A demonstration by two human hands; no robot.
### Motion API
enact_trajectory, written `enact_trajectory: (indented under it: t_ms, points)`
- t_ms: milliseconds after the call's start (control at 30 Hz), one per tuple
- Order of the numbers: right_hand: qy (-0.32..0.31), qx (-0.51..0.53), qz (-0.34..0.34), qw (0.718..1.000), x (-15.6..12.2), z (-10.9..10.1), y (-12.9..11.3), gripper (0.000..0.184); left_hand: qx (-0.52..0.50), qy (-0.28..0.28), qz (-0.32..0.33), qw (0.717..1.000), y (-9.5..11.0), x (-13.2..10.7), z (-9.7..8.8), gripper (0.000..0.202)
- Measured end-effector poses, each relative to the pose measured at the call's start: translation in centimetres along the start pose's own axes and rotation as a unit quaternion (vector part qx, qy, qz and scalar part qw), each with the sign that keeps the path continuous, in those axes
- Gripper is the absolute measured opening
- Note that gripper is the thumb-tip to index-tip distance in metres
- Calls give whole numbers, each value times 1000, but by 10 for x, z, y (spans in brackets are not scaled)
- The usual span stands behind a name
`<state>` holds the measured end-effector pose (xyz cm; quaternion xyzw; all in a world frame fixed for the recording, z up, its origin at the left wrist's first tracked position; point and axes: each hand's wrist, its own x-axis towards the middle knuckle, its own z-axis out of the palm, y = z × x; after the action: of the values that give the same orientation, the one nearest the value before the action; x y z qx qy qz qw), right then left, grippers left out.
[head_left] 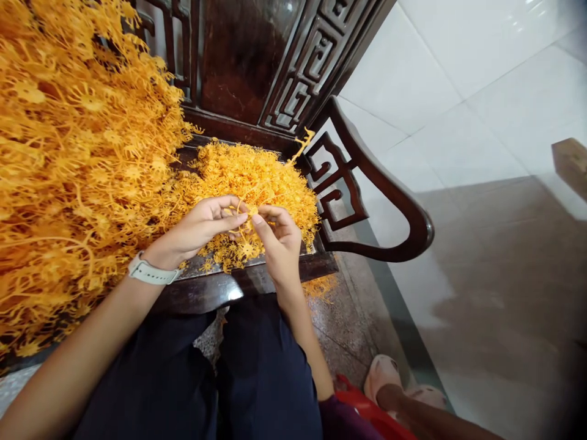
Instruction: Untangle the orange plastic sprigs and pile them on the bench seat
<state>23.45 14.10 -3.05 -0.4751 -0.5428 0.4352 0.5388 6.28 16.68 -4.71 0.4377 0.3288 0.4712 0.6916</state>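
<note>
My left hand (202, 226) and my right hand (279, 241) meet over the front edge of a dark carved wooden chair seat (215, 292). Both pinch a small orange plastic sprig (245, 215) between thumb and fingers. Behind them a low heap of the same orange plastic sprigs (257, 177) lies on the seat. A much bigger pile of orange sprigs (68, 165) fills the left side. A pale watch (149, 272) is on my left wrist. My dark trousers (206, 379) show below.
The chair's carved backrest (257, 61) and curved armrest (380, 195) stand behind and to the right. A few sprigs (318, 286) lie on the speckled floor. Another person's slippered foot (389, 379) and something red (367, 409) are at bottom right. White tiles lie beyond.
</note>
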Motion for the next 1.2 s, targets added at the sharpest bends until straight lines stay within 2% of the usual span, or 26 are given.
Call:
enact_trajectory:
  t_ms: [100, 333, 467, 567, 867, 1000, 1133, 1200]
  points:
    - [0, 18, 12, 1000, 0, 2, 0, 13, 12, -8, 15, 1000, 0, 0, 0, 24]
    - [-43, 46, 15, 998, 1, 3, -1, 15, 17, -36, 27, 999, -3, 0, -2, 28]
    - [-13, 75, 1, 997, 3, 2, 8, 15, 18, -38, 20, 999, -3, -1, -2, 32]
    - [-8, 115, 24, 993, 2, 1, 12, 19, 24, -42, 21, 999, -3, -1, -3, 33]
    - [-72, 243, 109, 961, 0, 1, 10, 19, -3, -33, 31, 999, -5, -1, 2, 36]
    - [-85, 270, 125, 951, 0, 2, 10, 18, 2, -64, 41, 997, -5, 0, 1, 30]
    - [-137, 306, 166, 927, 0, 2, 10, 19, -24, -108, 58, 992, -4, 0, 0, 31]
    - [-156, 324, 189, 914, 1, 1, 9, 20, -52, -96, 63, 992, -6, -1, 2, 32]
